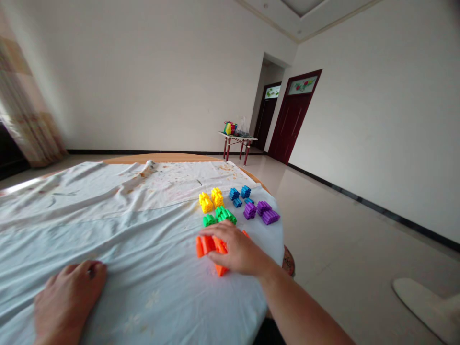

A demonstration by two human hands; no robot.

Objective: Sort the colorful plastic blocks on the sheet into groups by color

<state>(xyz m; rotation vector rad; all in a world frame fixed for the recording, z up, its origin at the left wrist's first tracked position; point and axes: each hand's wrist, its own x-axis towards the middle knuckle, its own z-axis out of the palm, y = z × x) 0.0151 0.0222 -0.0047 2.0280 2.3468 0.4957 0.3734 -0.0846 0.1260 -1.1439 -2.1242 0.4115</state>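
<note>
My right hand (233, 247) reaches over the right part of the cloth, its thumb and fingers round an orange ridged block (204, 246). More orange pieces (221, 269) are beside and under it, partly hidden by the hand. Just beyond its fingers sit green blocks (224, 215). Yellow blocks (206, 202) stand farther back, with blue blocks (245, 191) to their right and purple blocks (269, 215) near the table's right edge. My left hand (70, 299) rests on the cloth at the lower left, fingers curled in, nothing visible in them.
A wrinkled pale cloth (143, 239) covers the round table, whose wooden rim (168, 156) shows at the back. A small table (238, 137) with colourful items stands by the doorway. At the lower right is a white rounded object (420, 304) on the floor.
</note>
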